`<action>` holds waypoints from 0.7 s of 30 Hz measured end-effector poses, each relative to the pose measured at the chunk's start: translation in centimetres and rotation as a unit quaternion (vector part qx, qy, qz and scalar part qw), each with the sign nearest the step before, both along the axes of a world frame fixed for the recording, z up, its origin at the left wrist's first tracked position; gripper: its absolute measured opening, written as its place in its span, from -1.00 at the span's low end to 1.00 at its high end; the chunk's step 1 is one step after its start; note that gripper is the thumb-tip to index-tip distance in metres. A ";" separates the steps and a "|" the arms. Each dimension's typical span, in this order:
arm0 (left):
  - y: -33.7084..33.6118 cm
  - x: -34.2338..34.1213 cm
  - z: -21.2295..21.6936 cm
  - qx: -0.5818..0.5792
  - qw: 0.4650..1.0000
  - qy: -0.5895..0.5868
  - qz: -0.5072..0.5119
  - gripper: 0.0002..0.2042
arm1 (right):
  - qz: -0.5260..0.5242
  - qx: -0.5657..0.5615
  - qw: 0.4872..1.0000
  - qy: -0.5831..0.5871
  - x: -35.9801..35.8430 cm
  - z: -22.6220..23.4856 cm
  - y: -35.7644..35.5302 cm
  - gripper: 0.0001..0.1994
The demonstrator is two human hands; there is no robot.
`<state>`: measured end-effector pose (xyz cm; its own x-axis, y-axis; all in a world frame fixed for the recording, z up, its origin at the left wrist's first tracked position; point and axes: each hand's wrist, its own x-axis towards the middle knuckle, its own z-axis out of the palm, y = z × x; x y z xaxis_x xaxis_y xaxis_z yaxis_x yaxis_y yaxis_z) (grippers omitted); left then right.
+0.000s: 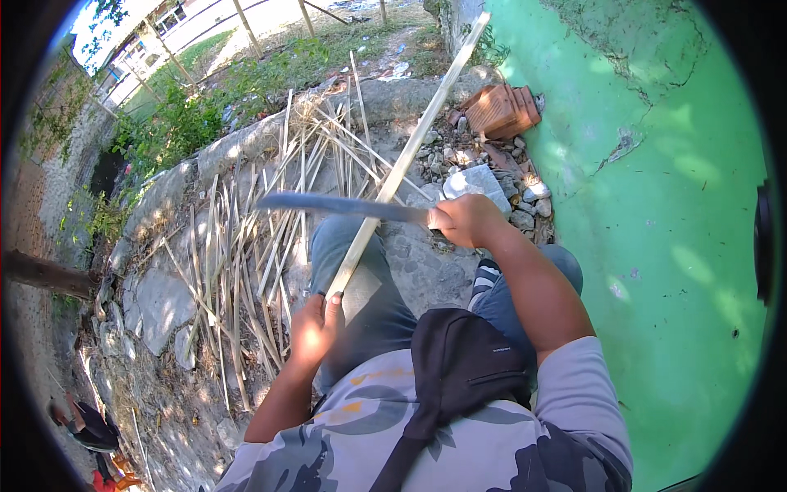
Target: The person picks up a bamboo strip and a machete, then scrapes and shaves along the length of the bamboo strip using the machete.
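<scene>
Gripped wooden strip (420,134) low with left hand (316,332), apparently for safe distance from long knife (344,204) clasped in right hand (467,220).

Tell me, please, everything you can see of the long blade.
The long blade is narrow, greyish and metallic-looking, with a rounded far end. It lies nearly level in the picture, pointing left. The right hand grips its other end, hiding most of any handle. It crosses in front of the pale strip; contact is unclear.
</scene>
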<state>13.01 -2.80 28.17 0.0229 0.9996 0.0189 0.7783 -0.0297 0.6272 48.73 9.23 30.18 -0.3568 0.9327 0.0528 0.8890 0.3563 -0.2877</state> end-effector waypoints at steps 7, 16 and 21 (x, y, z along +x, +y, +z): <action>0.8 0.3 0.4 -0.027 0.998 -0.045 -0.019 -0.46 | 0.013 -0.039 0.997 0.069 4.3 -0.6 2.5 -0.75; 0.6 0.6 1.8 -0.066 0.998 0.017 -0.001 -0.47 | -0.137 -0.056 0.965 0.215 3.9 -0.9 3.1 -0.71; 0.7 0.6 1.2 -0.058 0.998 0.026 0.001 -0.49 | 0.044 -0.067 0.997 0.008 -1.0 1.3 0.7 -0.81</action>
<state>13.59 -2.09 29.40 0.0191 0.9951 -0.0975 0.8097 0.0418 0.5853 47.68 9.92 31.52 -0.4378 0.8968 -0.0636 0.8509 0.3905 -0.3513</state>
